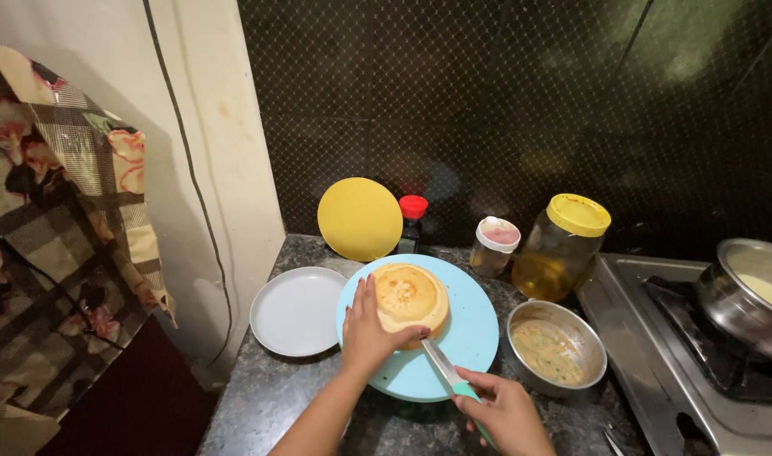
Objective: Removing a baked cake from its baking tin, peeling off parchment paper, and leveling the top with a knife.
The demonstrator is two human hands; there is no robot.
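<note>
A round golden cake sits on a light blue round board on the dark stone counter. My left hand rests flat against the cake's left side and near edge. A knife with a teal handle is gripped by my right hand. Its blade tip points at the cake's near edge.
A white plate lies left of the board. Behind stand a yellow disc, a dark bottle with a red cap, a small lidded cup and a yellow-lidded jar. A steel bowl and a stove with a pot are on the right.
</note>
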